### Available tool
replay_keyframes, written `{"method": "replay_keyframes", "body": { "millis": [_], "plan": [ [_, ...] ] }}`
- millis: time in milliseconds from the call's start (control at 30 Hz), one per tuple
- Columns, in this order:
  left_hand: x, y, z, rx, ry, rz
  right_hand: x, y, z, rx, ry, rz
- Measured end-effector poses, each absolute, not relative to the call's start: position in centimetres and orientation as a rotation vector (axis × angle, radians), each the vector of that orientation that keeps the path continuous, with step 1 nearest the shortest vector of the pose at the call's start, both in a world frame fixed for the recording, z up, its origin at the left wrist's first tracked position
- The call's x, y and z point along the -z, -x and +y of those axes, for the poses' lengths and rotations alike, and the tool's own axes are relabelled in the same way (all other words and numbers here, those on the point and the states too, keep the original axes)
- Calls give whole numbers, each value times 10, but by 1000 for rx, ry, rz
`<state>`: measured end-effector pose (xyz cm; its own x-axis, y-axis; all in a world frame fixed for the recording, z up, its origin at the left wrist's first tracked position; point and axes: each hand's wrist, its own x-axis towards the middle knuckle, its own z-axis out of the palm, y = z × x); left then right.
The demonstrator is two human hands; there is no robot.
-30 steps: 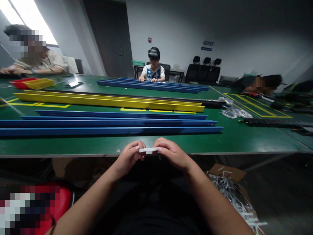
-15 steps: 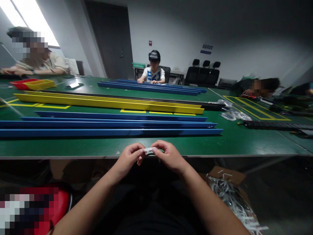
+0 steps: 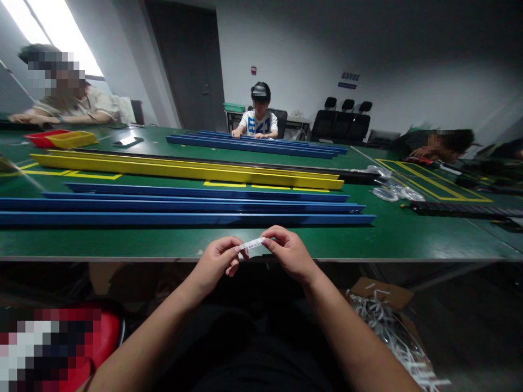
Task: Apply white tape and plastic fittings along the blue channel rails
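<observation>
A small white strip with dark print, like a label (image 3: 252,244), is stretched between my two hands above the front edge of the green table (image 3: 163,242). My left hand (image 3: 223,256) pinches its left end between thumb and forefinger. The right end is pinched by my right hand (image 3: 288,251), which sits slightly higher, so the strip tilts up to the right. Just beyond my hands lie several long blue profiles (image 3: 204,219), side by side on the table and touched by neither hand.
Yellow profiles (image 3: 183,170) and a black one lie behind the blue ones. Clear plastic bags (image 3: 394,190) are at right. A box of paper strips (image 3: 388,332) stands on the floor at lower right. Co-workers sit at the far side (image 3: 260,120) and left (image 3: 73,103).
My right hand has risen a little and moved right. More of the white strip now shows between my hands, with its print visible. The view has shifted slightly.
</observation>
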<state>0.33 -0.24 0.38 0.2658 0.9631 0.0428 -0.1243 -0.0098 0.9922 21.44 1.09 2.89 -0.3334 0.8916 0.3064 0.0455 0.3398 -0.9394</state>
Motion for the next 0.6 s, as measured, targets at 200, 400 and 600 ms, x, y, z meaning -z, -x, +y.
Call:
{"method": "replay_keyframes", "body": {
  "millis": [200, 400, 600],
  "plan": [
    [0, 2, 4, -1011, -1471, 990, -32, -218, 10, -893, 918, -1838],
    [2, 2, 2, -1067, -1506, 981, -20, -217, 15, -817, 940, -1837],
    [5, -2, 1, -1321, -1403, 1013, -13, -220, 18, -812, 931, -1764]
  ]
}}
